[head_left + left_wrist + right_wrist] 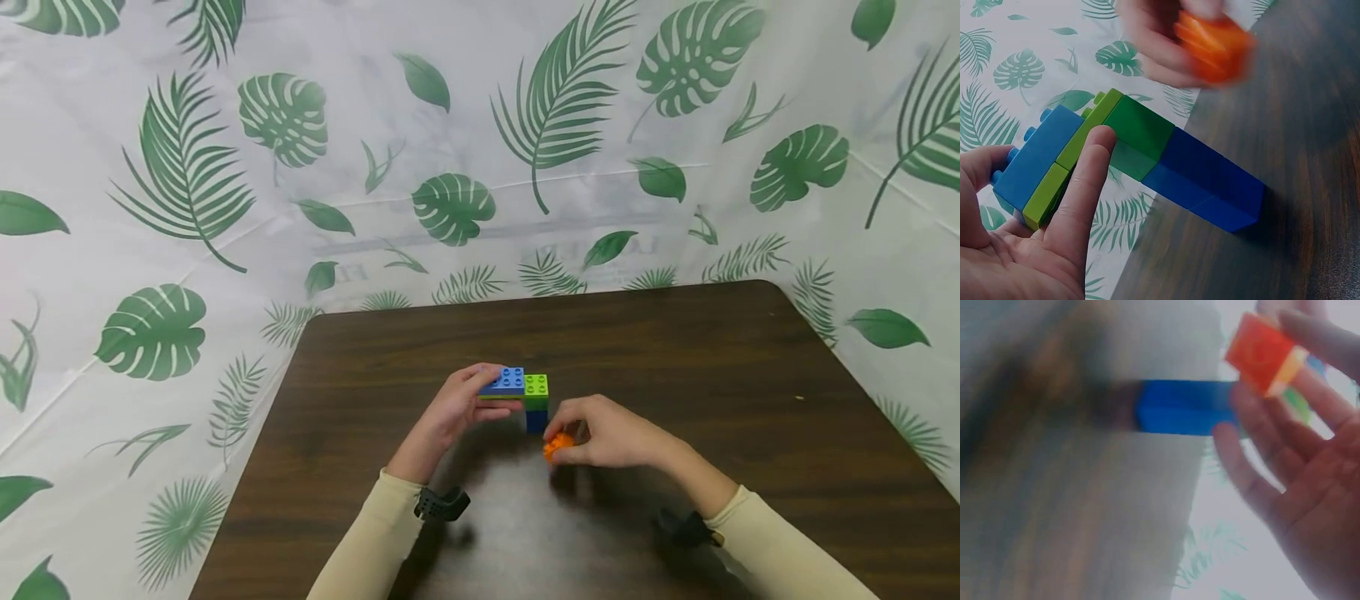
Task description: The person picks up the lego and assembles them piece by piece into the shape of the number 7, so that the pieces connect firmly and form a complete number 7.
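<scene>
A tower of toy building bricks stands on the table, with dark blue bricks (536, 421) at the bottom and a green brick (1141, 122) above them. From its top a lime green brick (1047, 190) juts out to the left, bearing a lighter blue brick (510, 379). My left hand (459, 404) holds this overhanging part, thumb on the blue brick and fingers beneath. To the right and nearer me, my right hand (617, 433) pinches an orange brick (558, 448) between thumb and fingers, apart from the tower. The orange brick is blurred in the left wrist view.
The dark wooden table (720, 358) extends around the tower. Behind it hangs a white sheet (360, 108) printed with green leaves. Dark straps circle both wrists, the left strap (442, 504) being the plainer to see.
</scene>
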Available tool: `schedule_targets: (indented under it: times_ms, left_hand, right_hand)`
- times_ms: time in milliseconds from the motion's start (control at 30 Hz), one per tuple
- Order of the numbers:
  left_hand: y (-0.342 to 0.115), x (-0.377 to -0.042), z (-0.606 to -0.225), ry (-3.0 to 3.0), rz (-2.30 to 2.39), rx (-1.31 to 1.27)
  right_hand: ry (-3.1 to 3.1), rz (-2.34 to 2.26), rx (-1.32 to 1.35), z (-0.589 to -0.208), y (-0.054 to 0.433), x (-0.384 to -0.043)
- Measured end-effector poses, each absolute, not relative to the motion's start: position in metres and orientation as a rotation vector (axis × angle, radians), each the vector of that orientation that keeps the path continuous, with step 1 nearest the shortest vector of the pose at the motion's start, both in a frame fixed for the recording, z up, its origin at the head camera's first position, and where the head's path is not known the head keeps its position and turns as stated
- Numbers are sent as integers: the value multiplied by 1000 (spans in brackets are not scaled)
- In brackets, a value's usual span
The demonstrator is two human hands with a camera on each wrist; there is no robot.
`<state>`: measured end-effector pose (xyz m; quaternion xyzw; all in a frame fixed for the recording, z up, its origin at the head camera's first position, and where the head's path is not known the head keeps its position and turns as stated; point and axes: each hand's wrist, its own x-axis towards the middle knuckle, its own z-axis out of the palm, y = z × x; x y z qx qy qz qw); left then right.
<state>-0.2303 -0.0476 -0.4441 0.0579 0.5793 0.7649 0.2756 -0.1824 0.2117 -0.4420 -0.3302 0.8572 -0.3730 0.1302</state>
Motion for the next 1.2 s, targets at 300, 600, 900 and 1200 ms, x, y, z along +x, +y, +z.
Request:
schedule_targets:
  times_ms: [300, 600, 900, 1200]
  left_hand:
    - [-49, -231, -445, 1566, 2051, 157]
    - [-46, -231, -444, 1554, 2061, 163]
    - [-48, -229, -447, 1572, 2060, 154]
    - [-48, -231, -445, 1547, 2066, 168]
  right_hand:
    - [2737, -1547, -919, -423, 210, -197]
    - [2891, -1501, -943, -435, 198, -208]
    - [2902, -1460, -1003, -438, 188, -210]
    - [2893, -1420, -961, -433, 188, -211]
